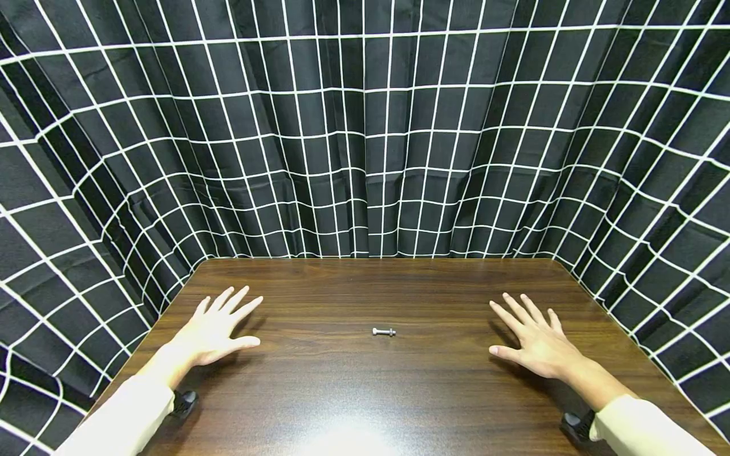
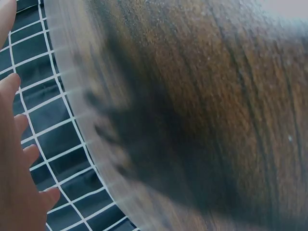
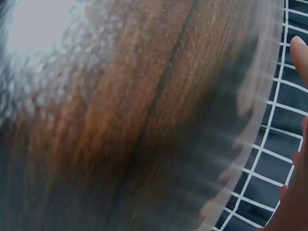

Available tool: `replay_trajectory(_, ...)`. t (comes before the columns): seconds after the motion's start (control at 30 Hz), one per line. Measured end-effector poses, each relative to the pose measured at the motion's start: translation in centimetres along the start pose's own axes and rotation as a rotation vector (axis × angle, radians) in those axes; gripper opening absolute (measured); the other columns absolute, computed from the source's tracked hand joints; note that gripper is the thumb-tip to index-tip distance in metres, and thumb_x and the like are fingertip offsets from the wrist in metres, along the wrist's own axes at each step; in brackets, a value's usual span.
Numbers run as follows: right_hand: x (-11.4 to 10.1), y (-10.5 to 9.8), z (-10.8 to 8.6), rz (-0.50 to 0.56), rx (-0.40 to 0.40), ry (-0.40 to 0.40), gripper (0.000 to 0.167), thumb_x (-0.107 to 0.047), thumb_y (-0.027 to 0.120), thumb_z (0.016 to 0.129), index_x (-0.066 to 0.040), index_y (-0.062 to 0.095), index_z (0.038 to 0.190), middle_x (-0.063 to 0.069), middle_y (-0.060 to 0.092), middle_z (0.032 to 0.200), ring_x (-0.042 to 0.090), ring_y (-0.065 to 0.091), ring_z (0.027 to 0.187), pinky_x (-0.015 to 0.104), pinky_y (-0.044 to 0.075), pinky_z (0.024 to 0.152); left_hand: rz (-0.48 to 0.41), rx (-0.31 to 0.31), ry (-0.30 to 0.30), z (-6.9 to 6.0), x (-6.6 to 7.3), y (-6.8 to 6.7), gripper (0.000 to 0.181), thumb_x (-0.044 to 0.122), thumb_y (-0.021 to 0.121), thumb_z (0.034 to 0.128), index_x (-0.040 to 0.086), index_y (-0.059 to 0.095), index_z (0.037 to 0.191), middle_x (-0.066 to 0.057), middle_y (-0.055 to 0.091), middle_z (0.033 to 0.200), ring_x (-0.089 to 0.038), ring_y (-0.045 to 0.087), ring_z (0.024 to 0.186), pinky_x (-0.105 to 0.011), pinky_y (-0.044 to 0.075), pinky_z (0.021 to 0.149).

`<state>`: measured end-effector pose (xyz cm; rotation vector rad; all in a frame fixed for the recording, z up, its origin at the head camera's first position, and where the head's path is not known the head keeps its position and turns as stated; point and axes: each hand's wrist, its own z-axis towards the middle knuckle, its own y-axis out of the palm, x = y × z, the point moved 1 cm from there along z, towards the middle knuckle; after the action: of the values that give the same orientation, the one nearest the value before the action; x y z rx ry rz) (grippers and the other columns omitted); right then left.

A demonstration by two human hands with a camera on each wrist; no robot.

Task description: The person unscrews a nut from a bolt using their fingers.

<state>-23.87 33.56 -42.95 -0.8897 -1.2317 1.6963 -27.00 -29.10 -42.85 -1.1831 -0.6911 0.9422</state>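
A small silver bolt (image 1: 384, 332) with a nut near its right end lies on its side at the middle of the brown table (image 1: 342, 291) in the head view. To its left, the left hand (image 1: 212, 330) is held over the table with fingers straight and spread, holding nothing. On the other side the right hand (image 1: 537, 339) has its fingers spread too and is also without anything in its grip. Neither hand touches the bolt. Each wrist view shows part of a hand at the edge, the left hand (image 2: 21, 159) and the right hand (image 3: 293, 192).
Behind the table and along both its sides hangs a black curtain (image 1: 376, 145) with a white grid. Light reflects brightly off the table near its front. A dark wrist camera (image 1: 184, 403) is at the left sleeve, and another (image 1: 577, 425) at the right sleeve.
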Motion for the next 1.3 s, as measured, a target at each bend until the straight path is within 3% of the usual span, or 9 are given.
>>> replay_trajectory(0.27,-0.6,0.1,0.2,0.01,-0.013,0.019,0.085,-0.058,0.062,0.086,-0.023,0.026,0.154,0.015,0.023,0.157,0.046,0.021,0.139,0.075,0.02,0.095,-0.036,-0.038,-0.014,0.4,0.7,0.0,0.078,0.064,0.056,0.0869,0.023,0.036,0.15,-0.017,0.029,0.155,-0.044,0.028,0.138,-0.068,0.024,0.1)
replay_trajectory(0.47,-1.5,0.5,0.8,0.022,-0.024,0.013,0.082,-0.058,0.061,0.088,-0.022,0.027,0.153,0.017,0.026,0.155,0.045,0.023,0.138,0.072,0.026,0.095,-0.062,-0.064,-0.029,1.0,1.2,0.4,0.081,0.069,0.05,0.0874,0.023,0.032,0.151,-0.016,0.026,0.156,-0.042,0.027,0.139,-0.068,0.02,0.103)
replay_trajectory(0.7,-2.2,0.7,1.8,0.053,-0.03,-0.012,0.076,-0.056,0.062,0.088,-0.02,0.036,0.15,0.018,0.033,0.152,0.044,0.027,0.137,0.071,0.026,0.096,-0.129,0.002,0.029,1.8,2.7,0.9,0.077,0.058,0.062,0.086,0.02,0.039,0.149,-0.022,0.035,0.15,-0.046,0.035,0.133,-0.069,0.024,0.099)
replay_trajectory(0.9,-2.8,1.2,2.5,0.077,-0.012,-0.03,0.072,-0.055,0.065,0.087,-0.017,0.044,0.145,0.018,0.037,0.149,0.043,0.029,0.137,0.07,0.027,0.096,-0.22,0.006,0.07,2.8,3.8,0.7,0.075,0.056,0.06,0.0886,0.013,0.041,0.148,-0.025,0.039,0.147,-0.044,0.043,0.129,-0.064,0.03,0.1)
replay_trajectory(1.1,-3.6,1.7,3.1,0.088,0.034,-0.072,0.071,-0.052,0.068,0.085,-0.013,0.048,0.142,0.019,0.041,0.147,0.044,0.033,0.134,0.069,0.03,0.095,-0.328,0.023,0.083,3.8,4.9,0.9,0.073,0.046,0.066,0.0887,0.015,0.039,0.149,-0.021,0.041,0.147,-0.043,0.043,0.13,-0.057,0.033,0.102)
replay_trajectory(1.3,-4.6,2.0,3.8,0.099,0.056,-0.107,0.068,-0.05,0.068,0.085,-0.011,0.053,0.138,0.017,0.046,0.144,0.041,0.034,0.135,0.065,0.025,0.101,-0.417,0.053,0.121,4.7,6.5,0.7,0.075,0.04,0.07,0.0877,0.014,0.037,0.15,-0.016,0.043,0.147,-0.037,0.041,0.133,-0.054,0.031,0.106)
